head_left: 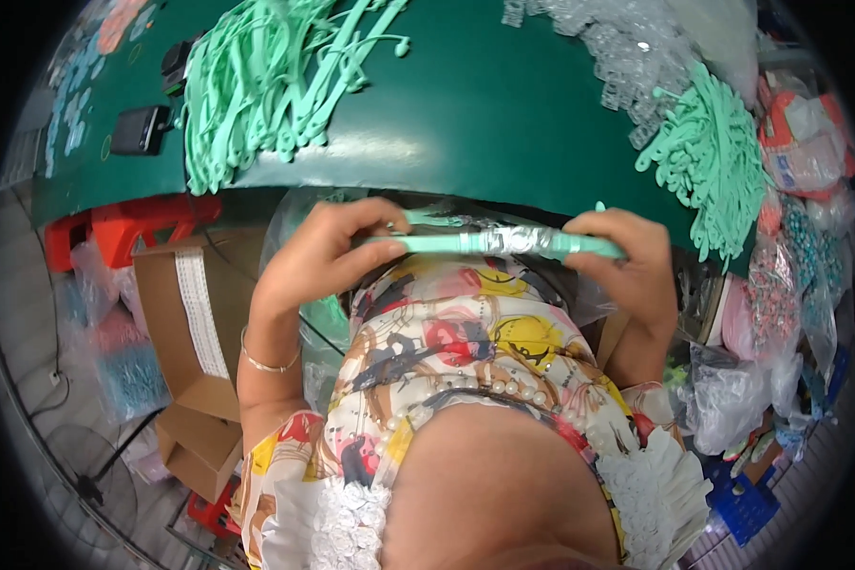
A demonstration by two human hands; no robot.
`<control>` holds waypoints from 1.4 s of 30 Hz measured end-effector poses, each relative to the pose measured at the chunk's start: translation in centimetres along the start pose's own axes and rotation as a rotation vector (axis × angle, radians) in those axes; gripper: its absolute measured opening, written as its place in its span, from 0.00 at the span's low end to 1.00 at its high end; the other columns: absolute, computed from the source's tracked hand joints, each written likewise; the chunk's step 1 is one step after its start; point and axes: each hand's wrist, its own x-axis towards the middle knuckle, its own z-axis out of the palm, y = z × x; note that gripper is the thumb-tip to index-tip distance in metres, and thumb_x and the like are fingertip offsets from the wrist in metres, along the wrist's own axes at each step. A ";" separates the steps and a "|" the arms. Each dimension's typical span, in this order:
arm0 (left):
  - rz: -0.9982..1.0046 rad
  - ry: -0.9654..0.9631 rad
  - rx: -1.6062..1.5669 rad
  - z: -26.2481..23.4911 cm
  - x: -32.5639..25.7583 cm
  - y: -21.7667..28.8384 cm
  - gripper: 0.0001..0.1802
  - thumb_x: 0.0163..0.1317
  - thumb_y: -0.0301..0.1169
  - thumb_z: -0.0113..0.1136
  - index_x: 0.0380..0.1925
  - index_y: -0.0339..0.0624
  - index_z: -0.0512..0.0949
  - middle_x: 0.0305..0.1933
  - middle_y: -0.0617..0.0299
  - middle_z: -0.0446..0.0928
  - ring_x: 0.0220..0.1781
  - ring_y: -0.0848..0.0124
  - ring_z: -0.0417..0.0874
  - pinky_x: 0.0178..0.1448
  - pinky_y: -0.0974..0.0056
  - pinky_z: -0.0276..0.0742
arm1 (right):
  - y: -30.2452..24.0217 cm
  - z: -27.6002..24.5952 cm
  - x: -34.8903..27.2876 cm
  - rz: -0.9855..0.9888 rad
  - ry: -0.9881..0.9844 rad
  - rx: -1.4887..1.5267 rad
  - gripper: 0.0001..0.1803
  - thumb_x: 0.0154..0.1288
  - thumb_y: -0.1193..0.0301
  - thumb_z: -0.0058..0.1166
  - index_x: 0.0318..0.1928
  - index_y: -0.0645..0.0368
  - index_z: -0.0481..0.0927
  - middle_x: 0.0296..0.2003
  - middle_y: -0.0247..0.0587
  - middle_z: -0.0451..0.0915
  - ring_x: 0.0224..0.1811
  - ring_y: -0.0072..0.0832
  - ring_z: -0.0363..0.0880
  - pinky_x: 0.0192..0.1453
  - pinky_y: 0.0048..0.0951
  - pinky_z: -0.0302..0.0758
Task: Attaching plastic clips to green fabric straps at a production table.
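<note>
Your left hand and right hand pinch opposite ends of a mint-green strip, just in front of the green table. Its long axis runs left to right along the table's near edge; a shiny clear piece, perhaps a sleeve, covers its middle. Mint-green piles lie on the table's left and right; an open cardboard box stands before its left side.
</note>
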 end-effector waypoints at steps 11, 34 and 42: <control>-0.080 0.350 0.483 4.9 1.0 -10.5 0.16 0.51 0.33 0.60 0.37 0.35 0.73 0.33 0.47 0.77 0.34 0.52 0.78 0.37 0.57 0.71 | 4.6 1.6 -5.6 0.263 -0.085 0.108 0.11 0.52 0.73 0.56 0.37 0.60 0.77 0.32 0.42 0.76 0.34 0.30 0.76 0.36 0.27 0.72; 0.177 0.905 0.751 -7.6 12.2 1.1 0.09 0.51 0.34 0.59 0.27 0.40 0.77 0.28 0.55 0.76 0.31 0.56 0.78 0.33 0.56 0.73 | 12.1 -14.2 4.8 0.431 0.614 -0.734 0.08 0.52 0.69 0.54 0.30 0.60 0.76 0.20 0.41 0.73 0.22 0.37 0.73 0.29 0.32 0.67; -0.045 0.782 1.007 -8.1 16.5 -0.3 0.11 0.48 0.37 0.59 0.23 0.41 0.75 0.28 0.54 0.77 0.32 0.55 0.78 0.36 0.54 0.73 | 12.4 -14.4 5.3 0.449 0.512 -0.799 0.10 0.51 0.67 0.55 0.27 0.60 0.74 0.19 0.41 0.73 0.22 0.36 0.73 0.27 0.33 0.67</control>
